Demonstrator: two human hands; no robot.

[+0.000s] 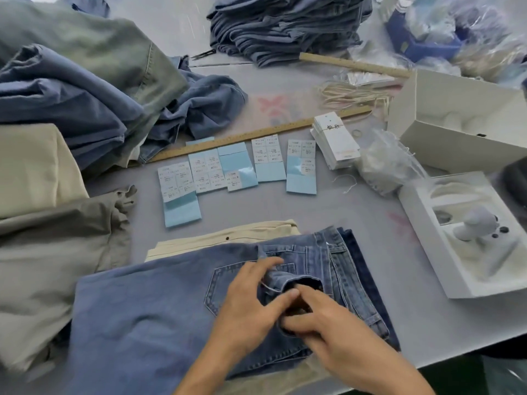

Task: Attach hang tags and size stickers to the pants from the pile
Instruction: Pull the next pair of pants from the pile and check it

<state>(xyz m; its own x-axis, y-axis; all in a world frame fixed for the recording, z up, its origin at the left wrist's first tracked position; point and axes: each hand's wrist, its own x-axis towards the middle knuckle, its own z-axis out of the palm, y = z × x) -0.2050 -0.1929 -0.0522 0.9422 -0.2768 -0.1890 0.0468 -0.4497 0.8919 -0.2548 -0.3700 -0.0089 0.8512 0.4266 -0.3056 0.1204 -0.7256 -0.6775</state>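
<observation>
jeans (148, 315) lengthwise left-right, waistband right, both hands (251, 303) pinching

Jeans (159, 306) blue denim, matt, stitched seams; sticker sheets (182, 195) glossy pale-blue paper backing; ruler (256, 135) bare wood; boxes (467, 115) white matt card; table (285, 206) smooth grey.
</observation>
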